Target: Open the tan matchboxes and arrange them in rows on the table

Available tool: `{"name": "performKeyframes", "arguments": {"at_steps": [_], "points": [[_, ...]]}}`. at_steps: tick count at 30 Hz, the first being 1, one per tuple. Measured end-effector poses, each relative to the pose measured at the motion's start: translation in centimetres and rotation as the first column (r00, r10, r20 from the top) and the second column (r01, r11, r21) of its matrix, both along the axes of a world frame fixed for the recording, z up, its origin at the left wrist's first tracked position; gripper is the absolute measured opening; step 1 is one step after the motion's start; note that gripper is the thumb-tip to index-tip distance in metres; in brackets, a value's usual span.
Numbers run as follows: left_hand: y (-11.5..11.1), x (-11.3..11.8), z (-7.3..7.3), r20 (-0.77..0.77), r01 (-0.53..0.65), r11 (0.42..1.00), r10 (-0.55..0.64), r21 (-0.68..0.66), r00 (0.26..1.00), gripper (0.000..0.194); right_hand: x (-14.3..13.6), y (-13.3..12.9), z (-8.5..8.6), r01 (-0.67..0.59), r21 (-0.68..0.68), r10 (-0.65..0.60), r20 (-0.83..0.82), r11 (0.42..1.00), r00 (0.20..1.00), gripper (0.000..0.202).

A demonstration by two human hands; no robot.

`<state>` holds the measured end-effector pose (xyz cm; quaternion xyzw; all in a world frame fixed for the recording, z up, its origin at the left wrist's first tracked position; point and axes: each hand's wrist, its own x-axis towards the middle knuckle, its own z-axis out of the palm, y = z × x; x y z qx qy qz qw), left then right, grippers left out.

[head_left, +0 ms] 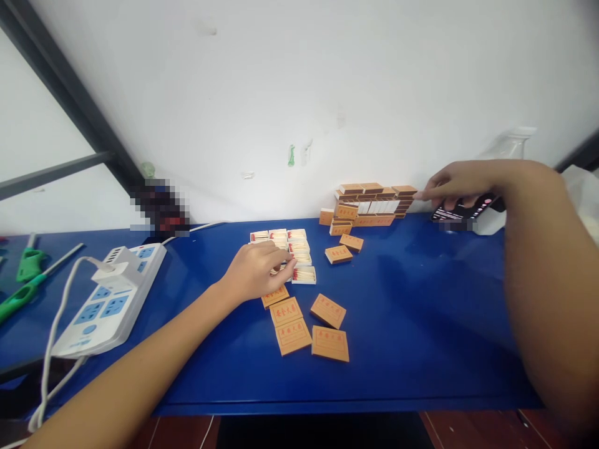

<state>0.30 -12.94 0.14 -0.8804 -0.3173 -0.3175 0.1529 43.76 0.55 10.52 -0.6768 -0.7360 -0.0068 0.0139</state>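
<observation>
My left hand (257, 268) lies over a group of open matchbox trays (304, 274) filled with red-tipped matches. Its thumb and index fingertips are close together; whether anything is between them is hidden. At the back wall stands a stacked structure of matchboxes (374, 220), orange, with a row of white box ends in its middle. My right hand (449, 183) reaches to its right end, index finger stretched out to touch or nearly touch it, other fingers loosely bent and holding nothing visible. Several loose matchboxes (292, 337) lie flat near the left hand, more (338, 254) before the structure.
A phone (461, 211) leans behind my right hand, near a clear bottle (512, 144) and a white bag (583, 193). On the left of the blue table (412, 349) lie a white power strip (116, 299) with a cable and green-handled lighters (28, 290).
</observation>
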Motion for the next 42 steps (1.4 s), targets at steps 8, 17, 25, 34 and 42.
{"name": "performKeyframes", "arguments": {"at_steps": [8,17,25,34,42], "points": [[-0.1,0.1,0.1,-0.012,-0.002,1.000,0.002,-0.003,1.000,0.028,-13.2,-4.7,-1.7,-0.225,-0.386,0.235,-0.021,0.895,0.972,0.040],[-0.2,0.1,0.1,0.005,0.002,1.000,-0.002,0.001,1.000,0.027,-16.5,-5.4,-3.7,-0.229,-0.394,0.323,0.192,0.890,0.927,0.011],[-0.3,0.3,0.1,0.000,0.017,1.000,-0.017,-0.009,1.000,0.027,-15.3,-5.4,-3.4,-0.505,-0.317,0.506,-0.086,0.803,0.858,0.030],[-0.4,0.3,0.2,-0.014,0.013,1.000,-0.013,-0.018,1.000,0.027,-18.0,-7.3,-3.7,-0.398,-0.334,0.459,0.123,0.854,0.880,0.022],[-0.3,0.3,0.1,-0.004,0.028,1.000,-0.028,-0.011,1.000,0.026,-15.1,-4.8,-2.9,-0.312,-0.205,0.342,0.132,0.928,0.930,0.026]]}}
